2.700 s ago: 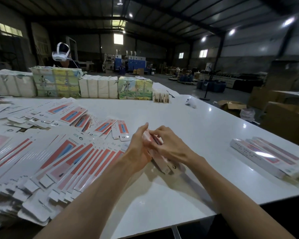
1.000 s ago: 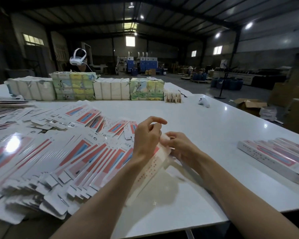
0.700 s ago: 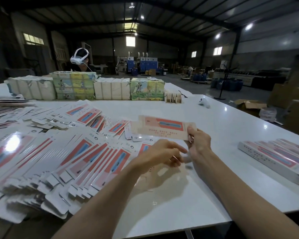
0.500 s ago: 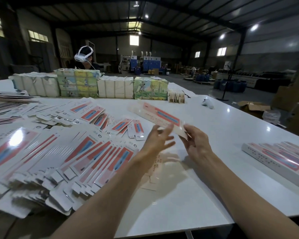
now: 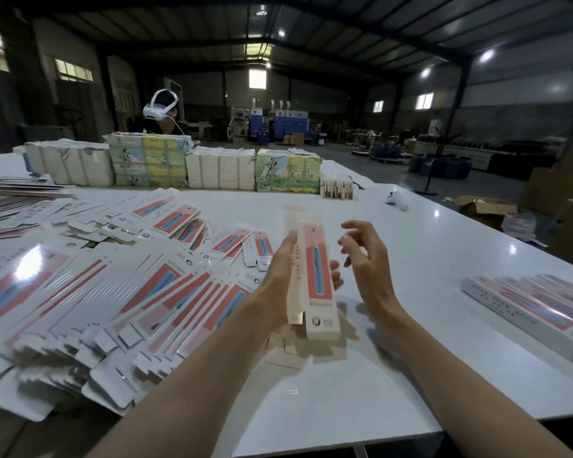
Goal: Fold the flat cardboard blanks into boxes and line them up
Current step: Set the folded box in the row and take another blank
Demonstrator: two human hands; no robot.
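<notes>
Warehouse hall, dim, roof lamps on; work surface is a large white table.

Left hand: clamped on a long narrow box, which is held above the table. The thumb lies along the box's left edge, and the fingers wrap behind it and show at its right edge. The red-and-blue printed panel faces the camera. A small tab sticks out at the near end. The far end is blurred, so its flap state cannot be told.

Right hand: just right of the box and not touching it. Its fingers are spread, loosely bent and hold nothing.

Left of the left hand: flat blanks fanned in overlapping rows across the table, same red-blue print.

Well to the right of the right hand: folded boxes lying side by side in a row near the table edge.

Beyond both hands, at the far edge: wrapped bundles standing in a line. Behind them is a person wearing a white headset.
</notes>
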